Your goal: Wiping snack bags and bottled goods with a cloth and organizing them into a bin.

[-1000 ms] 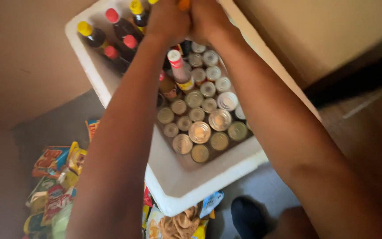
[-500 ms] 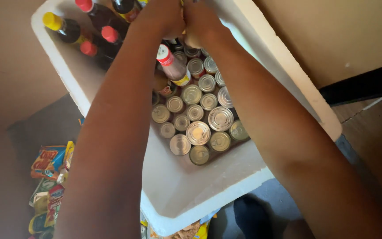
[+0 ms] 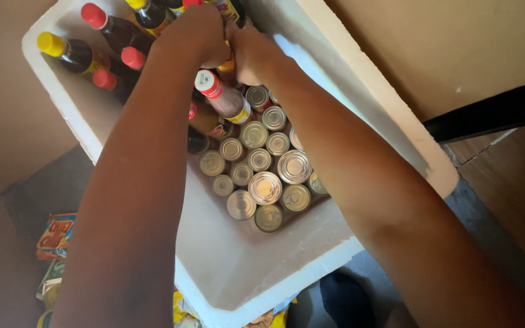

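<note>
Both arms reach down into a white foam box (image 3: 123,130); the left hand (image 3: 199,33) and right hand (image 3: 251,53) meet, curled, near the box's far edge, over the bottles; the fingers are turned away, so whether they grip anything cannot be told; something yellow-orange (image 3: 227,65) shows between them, too hidden to name. Just below the hands a red-capped bottle (image 3: 221,97) leans; dark bottles with red and yellow caps (image 3: 68,51) crowd the far left corner, some cut off by the frame's top. Tin cans (image 3: 265,187) stand packed upright along the right wall, partly covered by the right forearm. Bright packets (image 3: 56,234) lie on the floor beside the box, blurred.
</note>
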